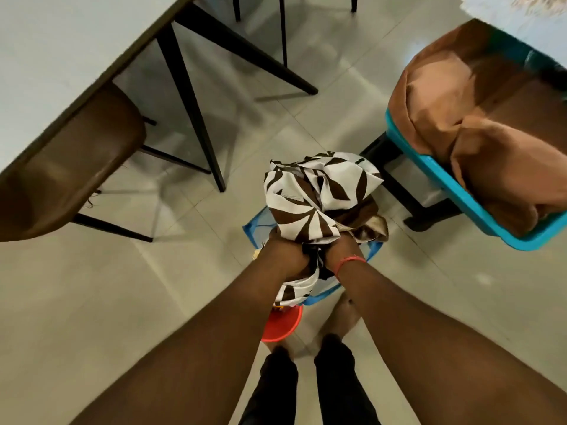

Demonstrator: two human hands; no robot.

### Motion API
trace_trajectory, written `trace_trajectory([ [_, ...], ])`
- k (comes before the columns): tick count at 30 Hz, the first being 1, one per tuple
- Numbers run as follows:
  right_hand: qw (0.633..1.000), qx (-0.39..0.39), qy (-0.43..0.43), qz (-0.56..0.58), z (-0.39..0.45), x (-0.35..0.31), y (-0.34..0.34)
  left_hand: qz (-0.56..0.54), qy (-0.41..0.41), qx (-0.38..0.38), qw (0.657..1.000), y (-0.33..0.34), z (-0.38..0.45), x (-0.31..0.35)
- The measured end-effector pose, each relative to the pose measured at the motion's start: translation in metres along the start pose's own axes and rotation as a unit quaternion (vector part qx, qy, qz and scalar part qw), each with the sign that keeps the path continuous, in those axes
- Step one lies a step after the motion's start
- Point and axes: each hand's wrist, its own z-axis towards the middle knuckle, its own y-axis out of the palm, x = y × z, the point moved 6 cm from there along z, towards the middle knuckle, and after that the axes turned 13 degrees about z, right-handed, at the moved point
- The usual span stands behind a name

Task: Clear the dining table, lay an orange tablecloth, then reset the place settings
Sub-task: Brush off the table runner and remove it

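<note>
Two hands (313, 256) grip patterned cloth (319, 194), no labels

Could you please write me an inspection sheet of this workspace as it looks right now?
Surface: dining table at upper left, its visible part bare.
Job's things: brown-and-white patterned cloth bunched over a blue mesh hamper; orange-brown cloth heaped in a turquoise basket on a dark stand.
Clutter: red bucket on the floor by the person's feet.
Hands: left hand and right hand both grip the patterned cloth.
Cables: nothing seen.
Surroundings: brown chair tucked at the table; pale tiled floor.
</note>
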Motion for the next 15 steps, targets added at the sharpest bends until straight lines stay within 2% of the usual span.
trace_trajectory([
  [2, 0.992, -0.045, -0.014, -0.118, 0.007, 0.008, 0.004, -0.072, 0.010, 0.035, 0.997, -0.005, 0.002, 0.000],
  [4, 0.979, -0.089, -0.025, -0.182, 0.006, 0.010, 0.003, -0.106, -0.002, 0.027, 0.994, 0.002, 0.013, -0.002],
  [6, 0.953, -0.151, -0.030, -0.260, 0.000, 0.004, 0.002, -0.105, -0.042, -0.002, 0.994, 0.009, 0.019, -0.003],
  [8, 0.951, -0.165, -0.036, -0.260, -0.008, -0.003, -0.007, -0.129, -0.103, -0.009, 0.986, 0.019, 0.026, -0.010],
  [9, 0.961, -0.130, -0.039, -0.240, -0.011, -0.010, -0.017, -0.150, -0.125, -0.009, 0.981, 0.021, 0.028, -0.011],
  [11, 0.985, 0.030, -0.079, -0.150, -0.018, -0.024, -0.043, -0.128, -0.116, -0.006, 0.985, 0.022, 0.033, -0.008],
  [12, 0.979, 0.112, -0.123, -0.121, -0.026, -0.032, -0.051, -0.079, -0.096, -0.004, 0.992, 0.021, 0.036, -0.004],
  [13, 0.969, 0.156, -0.156, -0.111, -0.035, -0.038, -0.053, -0.012, -0.064, 0.001, 0.998, 0.017, 0.035, 0.002],
  [15, 0.967, 0.131, -0.171, -0.133, -0.035, -0.040, -0.038, 0.104, -0.017, 0.025, 0.994, 0.005, 0.028, 0.013],
])
